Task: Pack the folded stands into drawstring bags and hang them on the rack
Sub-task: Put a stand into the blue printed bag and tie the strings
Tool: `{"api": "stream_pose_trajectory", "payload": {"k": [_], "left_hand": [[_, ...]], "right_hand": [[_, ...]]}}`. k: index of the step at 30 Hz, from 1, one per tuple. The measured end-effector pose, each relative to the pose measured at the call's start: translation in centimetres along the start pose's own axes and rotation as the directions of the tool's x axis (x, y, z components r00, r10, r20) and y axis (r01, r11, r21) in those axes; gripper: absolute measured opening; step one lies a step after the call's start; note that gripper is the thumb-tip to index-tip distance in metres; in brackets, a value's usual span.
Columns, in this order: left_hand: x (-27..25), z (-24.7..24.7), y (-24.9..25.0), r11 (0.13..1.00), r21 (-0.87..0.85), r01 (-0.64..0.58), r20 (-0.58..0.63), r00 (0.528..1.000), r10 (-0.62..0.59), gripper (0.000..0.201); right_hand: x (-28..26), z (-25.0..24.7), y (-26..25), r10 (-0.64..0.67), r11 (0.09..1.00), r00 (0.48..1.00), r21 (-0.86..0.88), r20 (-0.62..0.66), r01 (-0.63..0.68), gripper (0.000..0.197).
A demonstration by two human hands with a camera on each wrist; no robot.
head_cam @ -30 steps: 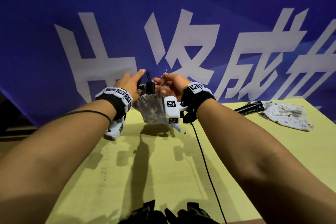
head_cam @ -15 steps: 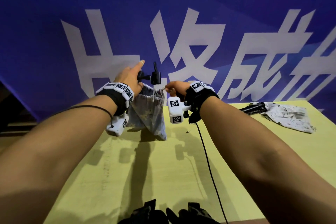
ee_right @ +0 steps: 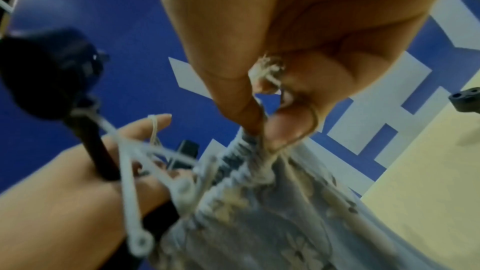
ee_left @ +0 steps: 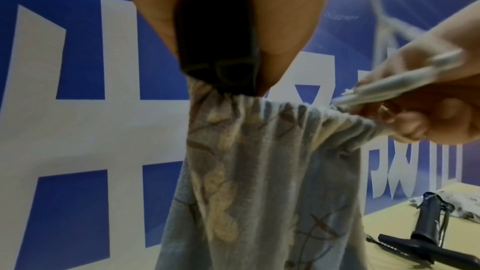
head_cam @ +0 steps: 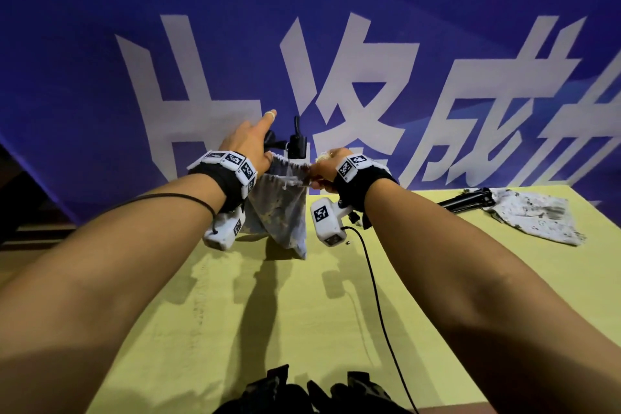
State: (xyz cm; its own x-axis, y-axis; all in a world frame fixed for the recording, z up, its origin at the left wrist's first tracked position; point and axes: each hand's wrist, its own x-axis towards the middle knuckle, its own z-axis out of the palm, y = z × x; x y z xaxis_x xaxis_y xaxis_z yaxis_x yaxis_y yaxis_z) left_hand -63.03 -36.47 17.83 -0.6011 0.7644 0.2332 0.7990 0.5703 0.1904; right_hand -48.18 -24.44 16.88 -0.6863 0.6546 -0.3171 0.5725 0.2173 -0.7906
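Cloth bag (head_cam: pixel 282 212), grey-blue w/ leaf print, hangs centre frame above the yellow table (head_cam: pixel 268 329), mouth gathered between both hands. Risk: cord (ee_left: pixel 394 81) is looped round the stand's head, so a hard pull could snag it, or the stand (head_cam: pixel 295 144), still poking out the top, could slip if the left grip loosens. Left hand (head_cam: pixel 248 144) holds the stand at the bag mouth, index finger straight w/ cord round it. Right hand (head_cam: pixel 331 168) pinches cord and hem at the mouth's right end. Second stand (head_cam: pixel 467 200) and bag (head_cam: pixel 537 215) lie at right, well apart.
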Motion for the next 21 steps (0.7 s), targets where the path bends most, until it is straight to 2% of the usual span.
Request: {"api": "stream_pose_trajectory", "payload": {"k": [3,6,7,10,14,16,18,20,21], "left_hand": [[-0.3,0.0,-0.2,1.000,0.026,0.011,0.014,1.000,-0.012,0.079],[-0.1,0.0,0.0,0.999,0.043,0.002,0.035,0.999,-0.003,0.080],[0.0,0.0,0.2,0.999,0.048,-0.003,0.051,0.999,0.001,0.082],[-0.1,0.0,1.0,0.997,0.068,-0.037,0.082,0.996,0.032,0.082],[-0.4,0.1,1.3,0.996,0.064,-0.054,0.104,0.993,0.047,0.082],[-0.4,-0.1,1.0,0.998,-0.049,-0.030,0.122,0.992,0.036,0.080],[-0.6,-0.8,1.0,0.969,-0.248,-0.024,0.146,0.987,0.061,0.074],[-0.7,-1.7,1.0,0.881,-0.473,-0.026,0.165,0.979,0.117,0.055],[-0.6,-2.2,1.0,0.822,-0.569,0.015,0.187,0.976,0.112,0.051]], "right_hand": [[-0.2,-0.9,0.4,0.004,0.978,1.000,0.210,0.002,-0.004,0.019],[-0.4,-1.1,-0.2,0.036,0.820,0.999,0.572,-0.031,-0.012,0.016],[-0.3,-1.0,-0.5,0.030,0.782,0.998,0.624,-0.052,0.009,0.016],[-0.6,-0.8,-1.4,-0.019,0.748,0.998,0.661,-0.061,0.055,0.020],[-1.0,-0.4,-2.1,-0.035,0.668,0.999,0.743,-0.016,0.035,0.028],[-1.3,-0.5,-2.2,-0.047,0.622,0.999,0.782,-0.004,0.032,0.032],[-1.5,-0.8,-2.2,-0.064,0.578,0.998,0.816,0.009,0.030,0.039],[-1.5,-0.9,-2.3,-0.066,0.553,0.998,0.833,0.008,0.029,0.048],[-1.5,-1.0,-2.4,-0.067,0.552,0.998,0.833,0.009,0.030,0.050]]}}
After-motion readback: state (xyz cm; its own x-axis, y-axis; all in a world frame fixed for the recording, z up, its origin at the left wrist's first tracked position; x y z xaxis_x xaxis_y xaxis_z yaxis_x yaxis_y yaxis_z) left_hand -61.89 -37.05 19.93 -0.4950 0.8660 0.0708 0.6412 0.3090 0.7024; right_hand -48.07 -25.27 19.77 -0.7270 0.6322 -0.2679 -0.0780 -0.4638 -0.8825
